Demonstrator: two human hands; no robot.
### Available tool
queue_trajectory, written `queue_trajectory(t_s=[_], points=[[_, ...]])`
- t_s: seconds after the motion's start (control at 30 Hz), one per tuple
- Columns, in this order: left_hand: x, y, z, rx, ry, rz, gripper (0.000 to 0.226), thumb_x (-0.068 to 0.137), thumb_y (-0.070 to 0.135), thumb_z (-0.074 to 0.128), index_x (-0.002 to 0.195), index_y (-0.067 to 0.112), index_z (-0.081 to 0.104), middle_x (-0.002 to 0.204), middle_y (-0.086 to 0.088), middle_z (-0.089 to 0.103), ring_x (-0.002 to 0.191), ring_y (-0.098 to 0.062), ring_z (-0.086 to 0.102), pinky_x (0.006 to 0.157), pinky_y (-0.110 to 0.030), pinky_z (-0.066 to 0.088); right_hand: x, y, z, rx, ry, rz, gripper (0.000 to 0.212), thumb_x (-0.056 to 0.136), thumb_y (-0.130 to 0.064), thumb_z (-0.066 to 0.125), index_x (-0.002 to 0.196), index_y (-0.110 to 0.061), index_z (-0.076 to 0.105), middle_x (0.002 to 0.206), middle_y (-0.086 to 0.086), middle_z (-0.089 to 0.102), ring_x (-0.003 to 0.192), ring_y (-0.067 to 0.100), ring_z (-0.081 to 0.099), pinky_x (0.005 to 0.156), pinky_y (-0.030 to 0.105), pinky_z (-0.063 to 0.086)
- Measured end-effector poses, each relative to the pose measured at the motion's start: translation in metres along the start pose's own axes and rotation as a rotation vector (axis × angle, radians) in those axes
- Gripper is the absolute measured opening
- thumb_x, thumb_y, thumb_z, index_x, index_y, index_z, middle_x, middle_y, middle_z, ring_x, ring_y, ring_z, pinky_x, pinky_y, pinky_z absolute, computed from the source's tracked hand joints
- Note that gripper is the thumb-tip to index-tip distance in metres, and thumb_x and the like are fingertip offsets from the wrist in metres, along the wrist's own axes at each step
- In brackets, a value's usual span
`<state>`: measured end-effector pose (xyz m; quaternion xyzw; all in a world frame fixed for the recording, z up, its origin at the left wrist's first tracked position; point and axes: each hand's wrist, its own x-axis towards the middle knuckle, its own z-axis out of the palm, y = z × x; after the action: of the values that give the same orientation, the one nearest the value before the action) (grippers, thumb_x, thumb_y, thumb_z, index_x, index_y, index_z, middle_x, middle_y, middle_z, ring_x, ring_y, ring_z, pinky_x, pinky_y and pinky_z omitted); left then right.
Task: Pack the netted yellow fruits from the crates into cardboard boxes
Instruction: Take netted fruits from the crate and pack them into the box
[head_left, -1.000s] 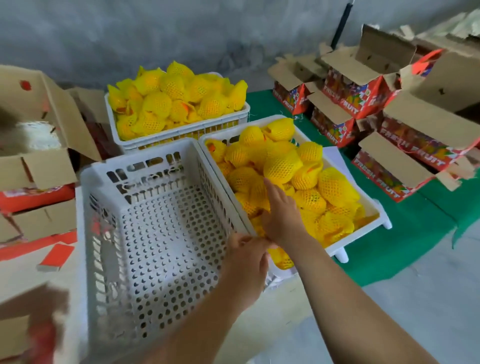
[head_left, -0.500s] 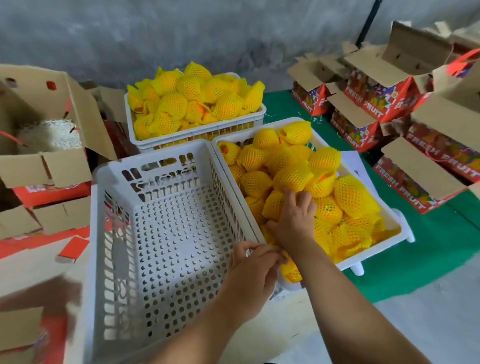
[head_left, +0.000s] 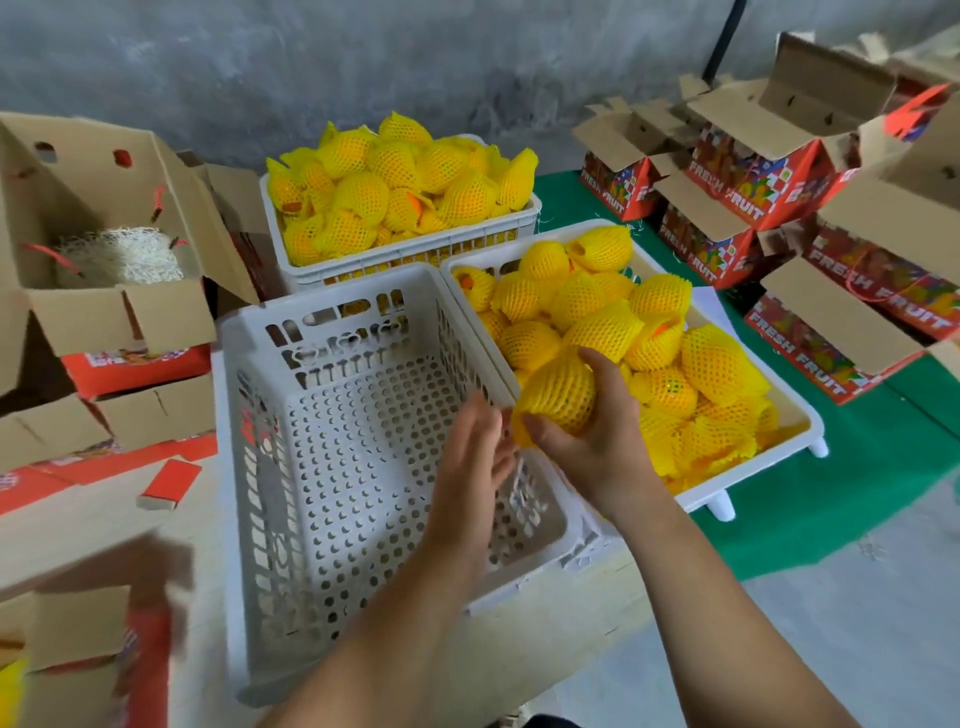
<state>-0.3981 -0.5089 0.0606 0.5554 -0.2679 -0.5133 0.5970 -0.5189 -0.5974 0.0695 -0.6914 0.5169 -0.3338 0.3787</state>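
My right hand (head_left: 602, 441) grips one netted yellow fruit (head_left: 558, 392), lifted just above the near left corner of the right white crate (head_left: 748, 483). That crate holds several more netted fruits (head_left: 623, 322). My left hand (head_left: 470, 467) hovers with straight fingers beside the held fruit, fingertips close to it, over the right wall of the empty white crate (head_left: 291, 431). A third crate (head_left: 405, 249) heaped with netted fruits stands behind. An open cardboard box (head_left: 109, 312) with white shredded padding inside sits at the far left.
Several open red "FRESH FRUIT" cardboard boxes (head_left: 810, 338) crowd the green cloth (head_left: 883, 467) at the right. More boxes and flattened cardboard lie at the left and lower left (head_left: 78, 654). A small red carton piece (head_left: 169, 483) rests on the pale surface. A grey wall stands behind.
My right hand has closed round a fruit and lifted it out of the pile toward me. My left hand let go of the crate rim and rose beside the fruit.
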Motion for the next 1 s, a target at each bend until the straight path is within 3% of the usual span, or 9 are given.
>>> queue_trajectory(t_s=[0.1, 0.2, 0.33, 0.47, 0.53, 0.6, 0.67, 0.83, 1.0], points=[[-0.018, 0.026, -0.032, -0.196, -0.169, -0.103, 0.060, 0.098, 0.054, 0.054, 0.152, 0.027, 0.045, 0.141, -0.011, 0.063, 0.129, -0.029, 0.062, 0.109, -0.056, 0.048, -0.032, -0.040, 0.031, -0.045, -0.168, -0.135, 0.089, 0.063, -0.063, 0.060, 0.144, -0.028, 0.045, 0.124, -0.004, 0.038, 0.120, 0.020, 0.036, 0.097, 0.039, 0.035], [-0.043, 0.036, -0.089, -0.175, 0.028, -0.016, 0.052, 0.097, 0.041, 0.069, 0.143, 0.026, 0.052, 0.134, -0.014, 0.066, 0.120, -0.032, 0.068, 0.101, -0.059, 0.054, -0.071, -0.073, 0.080, 0.297, -0.351, -0.094, 0.056, 0.069, -0.050, 0.060, 0.123, -0.040, 0.047, 0.124, -0.002, 0.041, 0.123, 0.021, 0.046, 0.098, 0.048, 0.048], [-0.087, 0.038, -0.183, -0.340, 0.197, 0.082, 0.054, 0.094, 0.041, 0.063, 0.139, 0.012, 0.057, 0.131, -0.018, 0.068, 0.122, -0.036, 0.066, 0.103, -0.054, 0.053, -0.127, -0.112, 0.169, 0.751, -0.360, 0.134, 0.067, 0.079, -0.043, 0.069, 0.140, -0.040, 0.041, 0.129, -0.014, 0.058, 0.111, 0.000, 0.064, 0.082, 0.021, 0.055], [-0.139, 0.045, -0.281, 0.029, 0.331, 0.279, 0.054, 0.097, 0.057, 0.055, 0.133, 0.019, 0.066, 0.121, 0.005, 0.075, 0.118, -0.016, 0.069, 0.091, -0.022, 0.055, -0.189, -0.158, 0.263, 0.777, -0.438, 0.141, 0.044, 0.092, -0.044, 0.064, 0.131, -0.025, 0.062, 0.122, 0.003, 0.072, 0.120, 0.023, 0.066, 0.101, 0.044, 0.053], [-0.165, 0.049, -0.336, 0.276, 0.278, 0.287, 0.053, 0.098, 0.068, 0.046, 0.137, 0.036, 0.063, 0.123, 0.017, 0.072, 0.118, -0.003, 0.066, 0.096, -0.022, 0.051, -0.214, -0.179, 0.299, 0.800, -0.436, 0.129, 0.047, 0.088, -0.044, 0.069, 0.128, -0.021, 0.061, 0.119, 0.008, 0.072, 0.115, 0.029, 0.067, 0.098, 0.047, 0.055], [-0.190, 0.054, -0.390, 0.433, 0.280, 0.217, 0.040, 0.097, 0.075, 0.037, 0.126, 0.061, 0.061, 0.119, 0.035, 0.067, 0.116, 0.015, 0.058, 0.095, -0.011, 0.046, -0.235, -0.198, 0.331, 0.685, -0.441, 0.095, 0.053, 0.079, -0.053, 0.073, 0.123, -0.025, 0.063, 0.110, 0.001, 0.074, 0.105, 0.021, 0.071, 0.088, 0.041, 0.059], [-0.216, 0.056, -0.445, 0.501, 0.391, 0.184, 0.031, 0.102, 0.067, 0.035, 0.117, 0.063, 0.063, 0.114, 0.042, 0.063, 0.115, 0.021, 0.054, 0.091, -0.003, 0.043, -0.250, -0.209, 0.356, 0.505, -0.438, 0.032, 0.053, 0.073, -0.062, 0.074, 0.119, -0.037, 0.062, 0.105, -0.012, 0.073, 0.097, 0.007, 0.070, 0.078, 0.029, 0.060], [-0.263, 0.025, -0.545, 0.961, 0.584, -0.060, 0.024, 0.109, 0.032, 0.045, 0.124, 0.036, 0.063, 0.114, 0.019, 0.068, 0.111, -0.015, 0.065, 0.089, -0.031, 0.051, -0.254, -0.211, 0.402, -0.197, -0.724, -0.277, 0.081, 0.077, -0.039, 0.085, 0.136, -0.036, 0.031, 0.121, -0.006, 0.053, 0.105, 0.016, 0.057, 0.084, 0.023, 0.049], [-0.271, 0.007, -0.538, 1.189, 0.507, -0.166, 0.028, 0.107, 0.043, 0.034, 0.128, 0.047, 0.053, 0.116, 0.021, 0.068, 0.107, -0.016, 0.066, 0.089, -0.038, 0.055, -0.252, -0.191, 0.456, -1.007, -1.283, -0.212, 0.035, 0.100, -0.033, 0.055, 0.131, -0.017, 0.058, 0.133, 0.008, 0.063, 0.115, 0.029, 0.061, 0.102, 0.035, 0.049]])
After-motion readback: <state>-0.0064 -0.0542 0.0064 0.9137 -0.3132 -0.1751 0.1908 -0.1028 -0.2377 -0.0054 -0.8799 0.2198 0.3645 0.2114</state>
